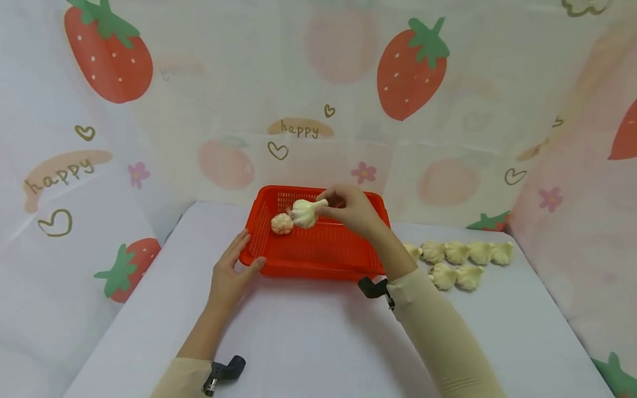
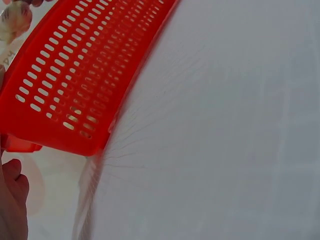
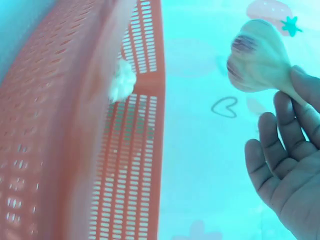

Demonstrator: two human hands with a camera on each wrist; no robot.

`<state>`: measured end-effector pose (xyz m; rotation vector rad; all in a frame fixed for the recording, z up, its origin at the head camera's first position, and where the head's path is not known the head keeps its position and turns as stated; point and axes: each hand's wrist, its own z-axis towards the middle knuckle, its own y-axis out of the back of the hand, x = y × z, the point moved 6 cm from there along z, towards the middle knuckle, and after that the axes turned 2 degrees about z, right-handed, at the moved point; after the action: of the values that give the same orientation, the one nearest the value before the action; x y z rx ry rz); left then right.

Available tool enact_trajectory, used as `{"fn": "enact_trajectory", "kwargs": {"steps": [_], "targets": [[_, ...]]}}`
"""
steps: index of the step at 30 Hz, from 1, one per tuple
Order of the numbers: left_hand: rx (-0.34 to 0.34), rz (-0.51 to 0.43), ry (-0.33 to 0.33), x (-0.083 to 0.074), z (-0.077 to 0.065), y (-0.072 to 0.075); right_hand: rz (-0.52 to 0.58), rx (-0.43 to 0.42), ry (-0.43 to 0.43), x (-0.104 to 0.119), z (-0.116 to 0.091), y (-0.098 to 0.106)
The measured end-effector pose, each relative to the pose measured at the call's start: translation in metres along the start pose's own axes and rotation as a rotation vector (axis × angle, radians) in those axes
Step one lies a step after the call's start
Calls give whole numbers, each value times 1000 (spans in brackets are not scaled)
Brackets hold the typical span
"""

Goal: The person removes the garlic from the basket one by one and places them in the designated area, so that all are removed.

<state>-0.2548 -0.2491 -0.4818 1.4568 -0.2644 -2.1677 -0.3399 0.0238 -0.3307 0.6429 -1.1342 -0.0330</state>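
Observation:
My right hand (image 1: 348,210) pinches a garlic bulb (image 1: 304,213) by its stem, above the red plastic basket (image 1: 318,269). In the right wrist view the bulb (image 3: 260,57) shows purple patches, its stem between thumb and fingers. Another garlic bulb (image 1: 282,224) lies inside the basket toward the left. At the basket's front left corner, my left hand (image 1: 231,271) rests with fingers spread along the rim and thumb on the front edge. Only part of the left hand (image 2: 14,200) shows in the left wrist view, beside the perforated basket wall (image 2: 75,75).
Several more garlic bulbs (image 1: 457,252) lie in two rows on the white table (image 1: 308,337), right of the basket. A strawberry-patterned cloth (image 1: 308,160) hangs behind the table and along both sides.

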Motion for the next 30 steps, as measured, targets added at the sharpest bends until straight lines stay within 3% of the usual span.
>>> {"fn": "enact_trajectory", "kwargs": {"steps": [4, 11, 20, 30], "targets": [[-2, 8, 12, 1, -3, 0, -17, -55, -31, -6, -20, 5], [11, 20, 13, 2, -6, -1, -47, -159, 4, -13, -55, 16], [16, 40, 14, 0, -5, -2, -56, -260, -47, -22, -95, 33], [-12, 46, 3, -1, -1, -1, -54, -330, 17, -17, -125, 53]]}}
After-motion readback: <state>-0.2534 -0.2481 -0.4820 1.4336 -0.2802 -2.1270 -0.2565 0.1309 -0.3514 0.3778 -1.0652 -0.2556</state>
